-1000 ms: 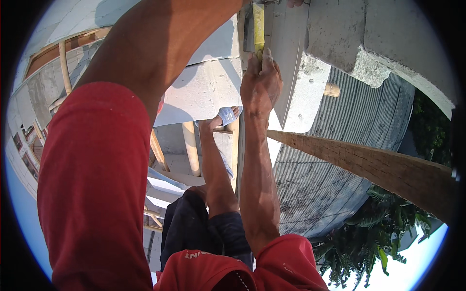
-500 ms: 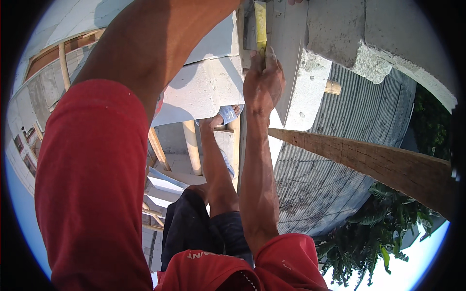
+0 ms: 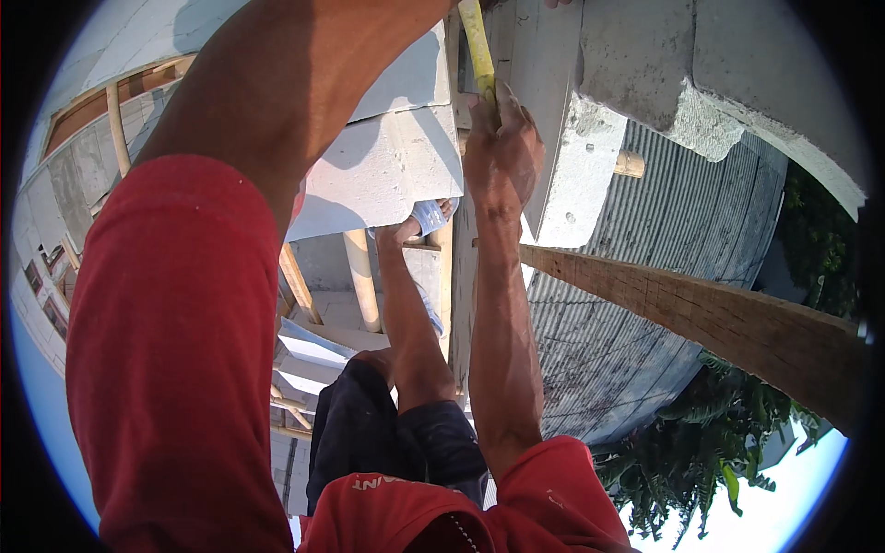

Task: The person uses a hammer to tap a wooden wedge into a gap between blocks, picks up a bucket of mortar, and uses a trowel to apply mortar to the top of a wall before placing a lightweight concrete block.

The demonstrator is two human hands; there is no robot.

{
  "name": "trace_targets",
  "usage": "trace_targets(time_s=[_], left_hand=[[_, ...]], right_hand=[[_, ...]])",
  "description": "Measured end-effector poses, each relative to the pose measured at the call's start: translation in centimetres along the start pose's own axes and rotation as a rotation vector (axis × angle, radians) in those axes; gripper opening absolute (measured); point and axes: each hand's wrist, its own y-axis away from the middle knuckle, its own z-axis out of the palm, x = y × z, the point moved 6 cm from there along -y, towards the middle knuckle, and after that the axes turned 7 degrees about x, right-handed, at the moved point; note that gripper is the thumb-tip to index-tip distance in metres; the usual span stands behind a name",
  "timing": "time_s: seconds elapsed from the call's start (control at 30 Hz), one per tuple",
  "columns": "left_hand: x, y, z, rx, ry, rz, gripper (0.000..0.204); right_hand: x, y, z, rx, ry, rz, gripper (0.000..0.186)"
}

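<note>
1. Right hand (image 3: pixel 503 166) — closed on the near end of a yellow strip (image 3: pixel 478 44).
2. It runs to the view's upper edge, right of pale blocks (image 3: pixel 369 175).
3. Left hand — out of view, grip unknown.

1. Light: strong outdoor daylight, bright overall; your left sleeve (image 3: pixel 175 341) shows saturated red.
2. Shadows: hard-edged, blue-grey, cast across the white wall blocks (image 3: pixel 369 189) left of your right hand (image 3: pixel 502 161).
3. Glare: sky (image 3: pixel 761 507) at lower right, burnt out to white near the leaves; bluish fringe along the rim.
4. Dark areas: your shorts (image 3: pixel 364 419), near black with few folds readable; foliage (image 3: pixel 830 230) at far right, deep in shade.
5. Distortion: fisheye circle with black corners; corrugated sheeting (image 3: pixel 645 258) appears bowed, your near sleeve enlarged.
6. Sharpness: grain on the timber plank (image 3: pixel 682 290) legible; far-left structures small, detail poor.
</note>
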Motion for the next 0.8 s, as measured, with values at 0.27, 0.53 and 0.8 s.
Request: trace_targets(time_s=[0.27,0.53,0.8], left_hand=[[-0.1,-0.2,0.1,-0.092,-0.046,0.015,0.052],[-0.5,-0.1,0.0,0.015,-0.012,0.005,0.055],[0.6,0.3,-0.5,-0.107,-0.013,-0.002,0.055]], right_hand=[[0.2,0.5,0.0,-0.045,0.067,-0.017,0.039],[-0.2,0.2,-0.1,-0.036,0.062,-0.015,0.040],[0.1,0.4,0.1,0.036,0.118,-0.077,0.036]])
